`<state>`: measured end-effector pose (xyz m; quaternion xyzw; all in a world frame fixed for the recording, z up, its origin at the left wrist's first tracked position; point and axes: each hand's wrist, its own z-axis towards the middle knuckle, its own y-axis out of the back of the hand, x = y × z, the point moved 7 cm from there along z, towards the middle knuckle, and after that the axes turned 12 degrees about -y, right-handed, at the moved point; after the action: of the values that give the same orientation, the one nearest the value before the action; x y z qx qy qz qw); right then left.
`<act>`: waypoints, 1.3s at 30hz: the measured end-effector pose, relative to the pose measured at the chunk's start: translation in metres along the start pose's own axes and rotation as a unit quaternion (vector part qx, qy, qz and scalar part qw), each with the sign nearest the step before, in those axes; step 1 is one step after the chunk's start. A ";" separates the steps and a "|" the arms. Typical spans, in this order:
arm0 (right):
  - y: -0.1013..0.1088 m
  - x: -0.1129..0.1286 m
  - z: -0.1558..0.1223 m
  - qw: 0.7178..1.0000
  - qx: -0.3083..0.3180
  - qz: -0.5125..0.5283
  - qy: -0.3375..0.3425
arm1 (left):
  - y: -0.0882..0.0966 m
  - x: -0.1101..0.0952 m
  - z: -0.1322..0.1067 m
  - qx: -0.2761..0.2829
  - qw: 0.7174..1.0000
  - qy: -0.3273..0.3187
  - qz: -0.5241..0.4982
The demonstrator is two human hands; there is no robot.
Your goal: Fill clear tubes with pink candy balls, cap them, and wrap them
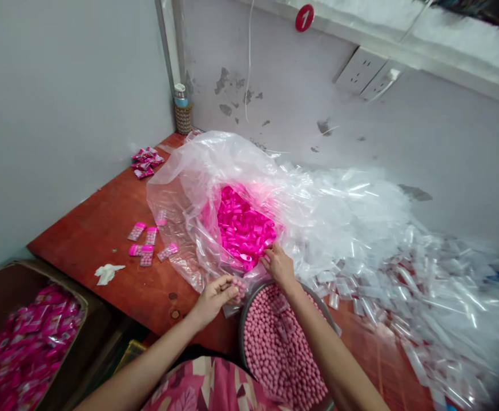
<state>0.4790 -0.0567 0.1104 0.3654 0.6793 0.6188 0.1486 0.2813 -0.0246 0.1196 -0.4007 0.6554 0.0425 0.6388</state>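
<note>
My left hand (214, 298) is closed around a small clear packet (237, 290) filled with pink balls, just left of a round metal bowl (244, 319) full of pink balls. My right hand (277, 265) reaches into the mouth of a big clear plastic bag (189, 188) that holds a heap of bright pink plastic caps (243, 225). Its fingers are curled at the edge of that heap; whether they hold a cap is hidden.
Several filled pink packets (147, 242) lie on the red-brown table (99, 228), with more at the back left (145, 161). A pile of empty clear sleeves (403, 274) covers the right side. A cardboard box (22, 342) of finished packets stands at lower left. A small bottle (181, 108) stands in the corner.
</note>
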 end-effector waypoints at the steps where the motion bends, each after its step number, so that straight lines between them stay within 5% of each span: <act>1: 0.005 0.001 -0.003 1.000 -0.004 0.017 0.013 | 0.002 -0.002 0.002 -0.012 1.000 -0.008 0.012; 6: 0.037 0.005 -0.025 0.991 -0.006 0.123 0.053 | -0.001 -0.011 0.015 -0.067 0.996 -0.045 0.021; 10: 0.066 0.013 -0.057 0.950 0.038 0.298 0.085 | -0.019 -0.022 0.026 -0.062 0.994 -0.085 -0.001; 15: 0.076 -0.002 -0.088 0.828 0.075 0.554 -0.024 | -0.049 -0.039 0.023 -0.018 0.983 -0.156 0.098; 20: 0.057 -0.016 -0.117 0.666 0.084 0.717 -0.186 | -0.079 -0.060 0.001 -0.034 0.907 -0.296 0.298; 23: 0.059 -0.018 -0.129 0.635 0.054 0.747 -0.188 | -0.103 -0.056 -0.013 0.017 0.876 -0.339 0.343; 27: 0.065 -0.028 -0.137 0.655 0.037 0.724 -0.212 | -0.125 -0.045 -0.029 0.081 0.855 -0.377 0.346; 31: 0.081 -0.033 -0.137 0.728 0.050 0.661 -0.176 | -0.133 -0.044 -0.038 0.113 0.848 -0.399 0.329; 37: 0.129 -0.031 -0.141 0.897 -0.096 0.432 0.005 | -0.110 -0.045 -0.031 0.050 0.941 -0.256 0.215; 39: 0.134 -0.015 -0.149 0.932 -0.089 0.338 0.099 | -0.103 -0.042 -0.027 0.050 0.955 -0.216 0.199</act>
<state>0.4341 -0.1802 0.2623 0.4951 0.4696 0.7233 -0.1056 0.3133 -0.0899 0.2086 -0.2112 0.5695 0.2214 0.7629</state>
